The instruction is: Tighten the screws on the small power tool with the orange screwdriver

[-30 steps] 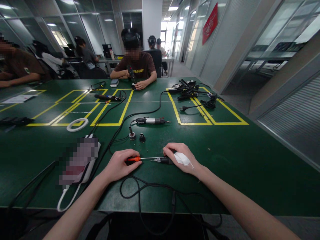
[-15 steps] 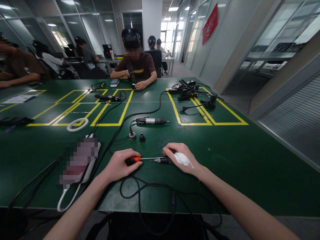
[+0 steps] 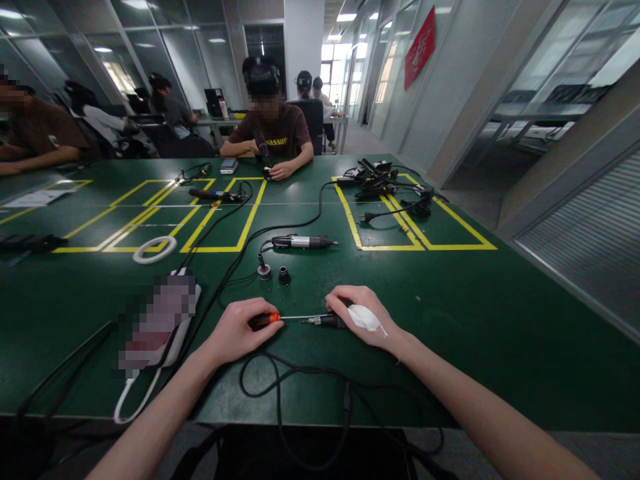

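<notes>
My left hand (image 3: 245, 330) is closed round the orange-and-black handle of a screwdriver (image 3: 274, 319), whose thin shaft points right. My right hand (image 3: 365, 315), with a white patch on its back, is wrapped round an electric screwdriver (image 3: 325, 321); its black nose and bit point left, and its rear body is hidden by the hand. The two tools lie side by side low over the green table, the shaft just behind the bit. Beyond my hands are a metal part with an upright stem (image 3: 264, 268) and a small black cone-shaped cap (image 3: 285, 275).
Another electric screwdriver (image 3: 303, 242) lies farther back. A phone (image 3: 160, 320) with a white cable rests at left, near a roll of white tape (image 3: 155, 249). Black cable loops (image 3: 280, 383) cross the front edge. Tangled cords (image 3: 375, 179) lie at back right. A co-worker (image 3: 273, 130) sits opposite.
</notes>
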